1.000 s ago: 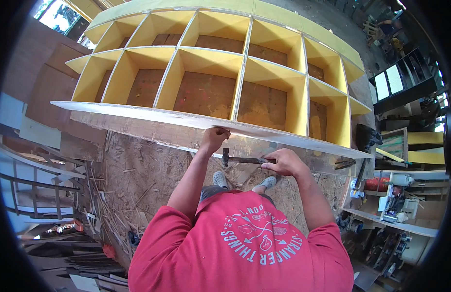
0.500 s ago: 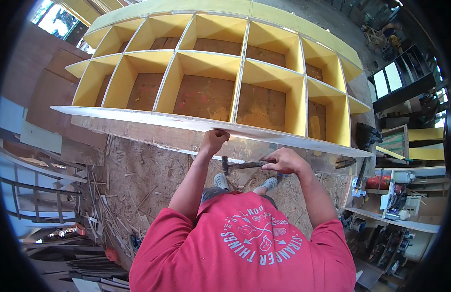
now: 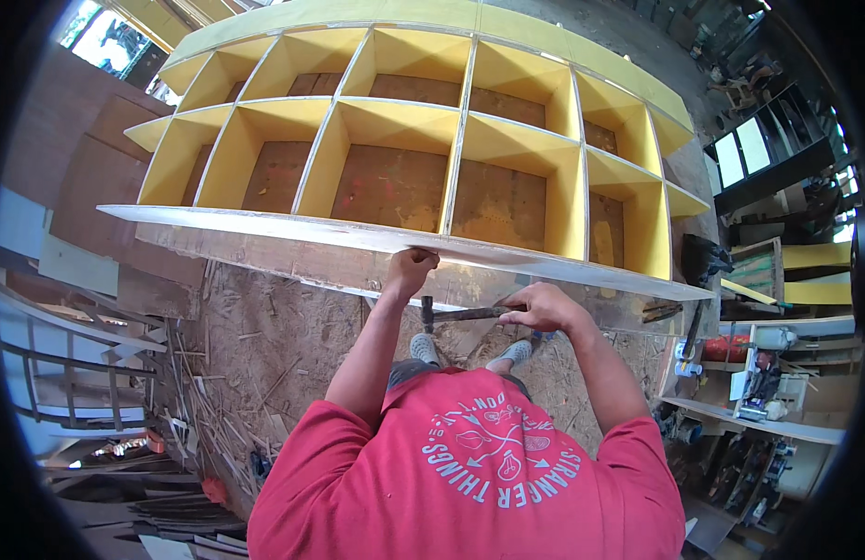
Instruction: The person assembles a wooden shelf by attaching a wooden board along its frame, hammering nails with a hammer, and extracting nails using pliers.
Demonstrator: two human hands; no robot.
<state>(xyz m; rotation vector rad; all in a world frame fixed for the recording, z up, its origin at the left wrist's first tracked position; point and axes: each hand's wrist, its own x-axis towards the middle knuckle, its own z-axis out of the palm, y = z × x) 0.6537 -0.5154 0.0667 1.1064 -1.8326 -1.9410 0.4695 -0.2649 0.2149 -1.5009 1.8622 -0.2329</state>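
In front of me lies a large wooden shelf frame (image 3: 459,173), its compartments lined in yellow. A long pale board (image 3: 358,233) forms its near side. Against that board's outer face my left hand (image 3: 414,269) is pinched closed; whatever sits between its fingertips is too small to make out. My right hand (image 3: 542,307) grips a hammer (image 3: 470,315) by its handle. The hammer head points left and stands a little below and to the right of my left hand, apart from the board.
The frame rests on a worn wooden worktable (image 3: 255,257). Sawdust and offcuts (image 3: 218,392) cover the floor around my feet. On the right stands an open shelf (image 3: 778,425) with tools and a red cylinder (image 3: 726,349). Curved slatted frames (image 3: 73,373) lean at the left.
The hammer head has shifted very slightly left and up. My left hand stays at the board, and the shelf frame has not visibly moved.
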